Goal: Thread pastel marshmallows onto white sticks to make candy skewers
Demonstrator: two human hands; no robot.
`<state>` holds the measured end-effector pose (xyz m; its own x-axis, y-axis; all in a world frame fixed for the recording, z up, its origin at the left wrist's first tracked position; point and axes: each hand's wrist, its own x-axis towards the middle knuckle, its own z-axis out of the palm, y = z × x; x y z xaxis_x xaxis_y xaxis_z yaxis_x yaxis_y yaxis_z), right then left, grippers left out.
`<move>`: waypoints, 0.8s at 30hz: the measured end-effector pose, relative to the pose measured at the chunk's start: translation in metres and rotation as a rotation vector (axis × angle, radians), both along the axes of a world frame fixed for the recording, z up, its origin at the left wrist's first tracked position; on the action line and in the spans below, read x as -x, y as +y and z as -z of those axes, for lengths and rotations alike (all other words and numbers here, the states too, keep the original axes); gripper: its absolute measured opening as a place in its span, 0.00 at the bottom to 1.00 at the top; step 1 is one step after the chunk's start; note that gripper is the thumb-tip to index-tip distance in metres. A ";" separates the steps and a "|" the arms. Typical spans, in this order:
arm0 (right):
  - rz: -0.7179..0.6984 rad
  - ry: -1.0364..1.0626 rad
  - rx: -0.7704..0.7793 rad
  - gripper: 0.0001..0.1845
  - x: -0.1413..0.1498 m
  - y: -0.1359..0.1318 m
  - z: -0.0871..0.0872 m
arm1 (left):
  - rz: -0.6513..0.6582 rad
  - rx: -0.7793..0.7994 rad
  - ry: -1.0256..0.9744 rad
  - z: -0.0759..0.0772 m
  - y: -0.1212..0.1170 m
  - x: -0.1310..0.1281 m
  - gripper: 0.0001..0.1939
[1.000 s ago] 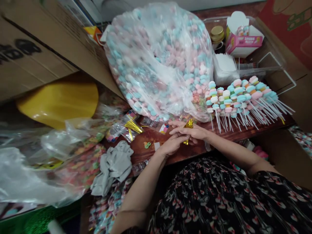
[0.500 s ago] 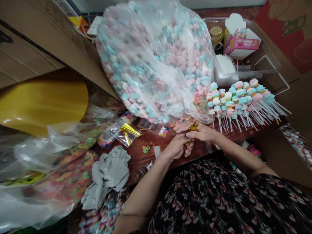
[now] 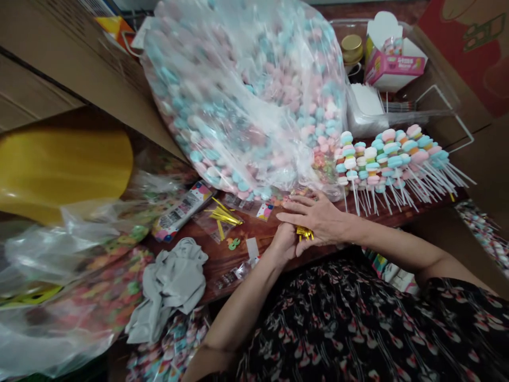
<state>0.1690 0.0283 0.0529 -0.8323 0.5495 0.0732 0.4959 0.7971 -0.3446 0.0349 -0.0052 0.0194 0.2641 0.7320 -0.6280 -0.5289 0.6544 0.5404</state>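
My left hand (image 3: 284, 240) is closed round a small bundle of shiny gold twist ties (image 3: 304, 232), whose ends stick out on the right. Over it lies my right hand (image 3: 320, 216), fingers stretched out to the left and the palm against or close to the bundle; the exact contact is hidden. More gold twist ties (image 3: 225, 214) lie on a clear plastic packet to the left. Beside them are a few gummy rings (image 3: 234, 243) and a white slip (image 3: 252, 248) on the dark wooden table (image 3: 222, 262).
A big clear bag of pastel marshmallows (image 3: 254, 106) fills the back. Candy skewers (image 3: 389, 159) are piled at the right, before a clear plastic tray (image 3: 435, 106). On the left are a grey cloth (image 3: 173, 284), printed bags (image 3: 183, 211) and a bag of gummies (image 3: 107, 297).
My right hand has turned from gripping the gold twist ties to lying flat over them with its fingers extended. My left hand stays closed on the bundle. The view has shifted slightly.
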 end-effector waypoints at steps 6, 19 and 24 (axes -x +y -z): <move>0.072 0.327 0.260 0.24 -0.022 -0.005 0.035 | 0.210 0.011 -0.075 0.002 0.008 -0.003 0.06; 0.589 -0.241 0.145 0.14 -0.046 -0.025 0.025 | 0.402 -0.346 0.292 -0.023 0.015 0.032 0.23; 0.440 -0.550 -0.035 0.15 -0.022 -0.026 0.003 | 0.435 -0.427 0.365 -0.025 0.018 0.043 0.11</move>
